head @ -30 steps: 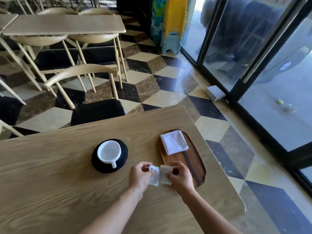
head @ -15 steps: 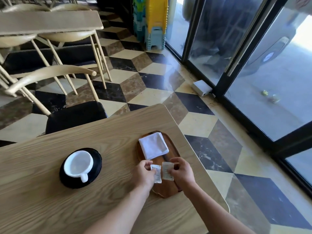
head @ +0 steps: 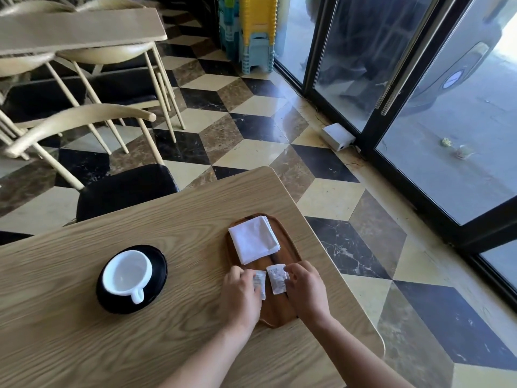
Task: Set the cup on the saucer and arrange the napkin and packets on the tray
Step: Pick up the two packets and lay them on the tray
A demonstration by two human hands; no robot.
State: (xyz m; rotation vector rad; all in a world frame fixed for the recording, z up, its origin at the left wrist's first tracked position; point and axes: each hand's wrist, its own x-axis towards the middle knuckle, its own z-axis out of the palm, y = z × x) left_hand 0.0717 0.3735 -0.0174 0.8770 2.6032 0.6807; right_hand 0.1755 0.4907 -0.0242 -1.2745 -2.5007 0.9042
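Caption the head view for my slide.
Left hand and right hand hold white paper packets on the brown wooden tray beside a folded white napkin; white cup on black saucer.

Left hand (head: 240, 298) and right hand (head: 306, 292) are moving right, from over the bare table (head: 84, 345) to over the near half of the tray (head: 279, 313). The left packet (head: 260, 281) and right packet (head: 277, 279) are separating; a gap is opening between them.

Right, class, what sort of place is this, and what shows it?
Most likely a café or small restaurant. Matching wooden tables and chairs stand around, a cup sits on a saucer beside a tray bearing a napkin, packets held over it, and glass doors face outdoors.
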